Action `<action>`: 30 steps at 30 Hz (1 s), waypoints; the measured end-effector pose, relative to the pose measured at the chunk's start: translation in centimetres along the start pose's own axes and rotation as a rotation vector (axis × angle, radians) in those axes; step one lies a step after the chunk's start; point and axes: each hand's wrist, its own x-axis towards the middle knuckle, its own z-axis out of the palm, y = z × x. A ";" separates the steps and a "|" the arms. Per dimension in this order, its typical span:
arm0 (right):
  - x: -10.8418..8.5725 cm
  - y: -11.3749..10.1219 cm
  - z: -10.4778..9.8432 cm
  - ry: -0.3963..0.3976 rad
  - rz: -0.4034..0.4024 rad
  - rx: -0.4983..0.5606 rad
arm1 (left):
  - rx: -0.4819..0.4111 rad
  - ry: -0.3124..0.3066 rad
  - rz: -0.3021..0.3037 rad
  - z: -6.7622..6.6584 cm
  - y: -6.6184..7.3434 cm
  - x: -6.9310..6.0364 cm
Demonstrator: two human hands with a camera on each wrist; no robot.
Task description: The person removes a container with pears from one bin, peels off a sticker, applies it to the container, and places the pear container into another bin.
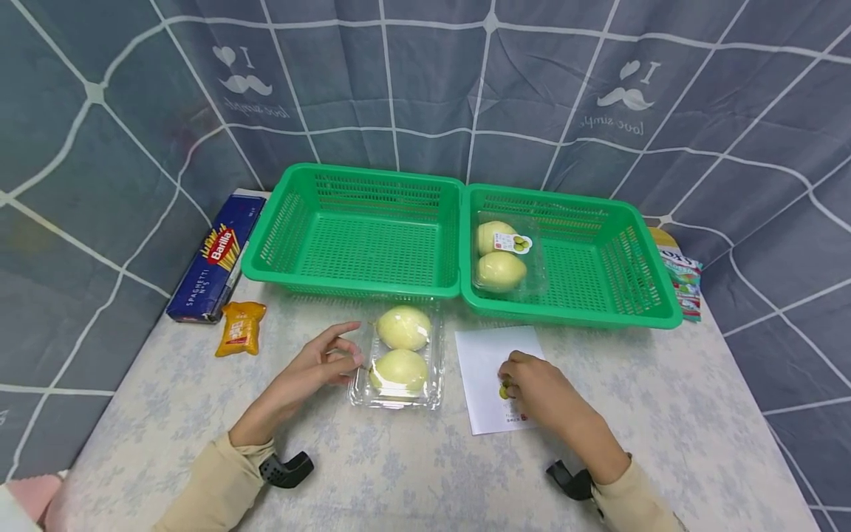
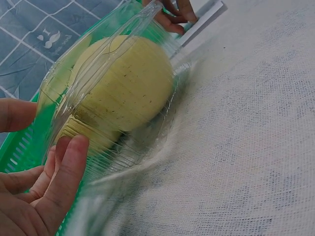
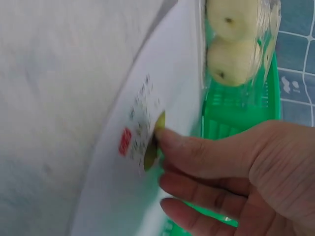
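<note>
A clear plastic clamshell box (image 1: 395, 400) with two pale yellow-green pears (image 1: 403, 328) lies on the table, its lid down. Beside its left edge is my left hand (image 1: 319, 366), fingers loosely spread, fingertips at the plastic in the left wrist view. To the right of the box lies a white sheet (image 1: 482, 362) bearing a printed sticker (image 3: 140, 130) with green fruit and a red mark. My right hand (image 1: 541, 388) pinches the sticker at its fruit picture between thumb (image 3: 172, 139) and a finger that is mostly hidden.
Two green plastic baskets (image 1: 372, 244) stand side by side at the back. The right basket (image 1: 578, 277) holds another clear box of pears (image 1: 500, 271) with a label on it. A blue spaghetti box (image 1: 216, 258), an orange packet (image 1: 241, 329) and a colourful packet (image 1: 683, 281) lie at the sides.
</note>
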 end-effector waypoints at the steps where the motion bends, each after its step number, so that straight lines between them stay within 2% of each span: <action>1: 0.2 0.3 -0.2 -0.023 0.003 0.011 | -0.002 0.000 0.003 0.0 0.0 0.0; 9: 2.3 2.4 -0.9 -0.173 -0.028 0.140 | -0.018 -0.003 0.006 0.0 -0.2 0.0; 15: 2.2 2.7 -0.8 -0.202 -0.028 0.168 | -0.028 -0.014 0.015 0.1 -0.2 0.1; 20: 1.5 2.6 -0.4 -0.153 -0.038 0.175 | -0.034 -0.025 0.025 0.2 -0.1 0.2; 26: -0.3 2.4 0.6 -0.016 -0.071 0.128 | -0.026 -0.023 0.007 0.2 -0.1 0.1; 30: -0.8 2.3 1.1 0.054 -0.073 0.119 | -0.028 -0.017 0.006 0.1 -0.2 0.1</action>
